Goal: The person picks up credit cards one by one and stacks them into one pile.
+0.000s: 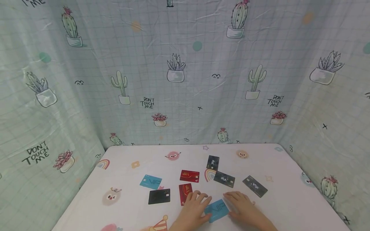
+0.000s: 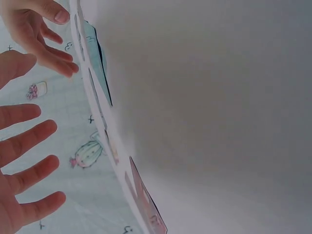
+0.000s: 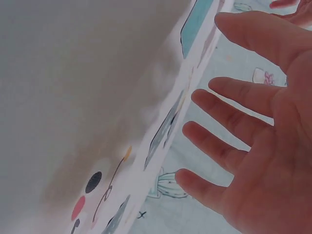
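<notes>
The left grip point(image 1: 194, 210) and right grip point(image 1: 245, 209) are both relaxed, fingers spread and holding nothing; in the wrist views they hover above the surface point(image 1: 130, 211). Between them lies the near blue card point(image 1: 216, 210), flat and slightly turned, with the left thumb close to its near-left corner; whether either hand touches it, I cannot tell. To take so thin a card cleanly, it seems best to steady one edge with one hand and slip a fingertip under the opposite edge, rather than dragging it. The left fingers overlap the upright red card point(image 1: 182, 192) from above, so they should stay high there to avoid nudging it. Farther out lie the sideways red card point(image 1: 189, 176), the black card point(image 1: 159, 196), the far blue card point(image 1: 151, 182) and three dark grey cards point(image 1: 255, 186) to the right.
</notes>
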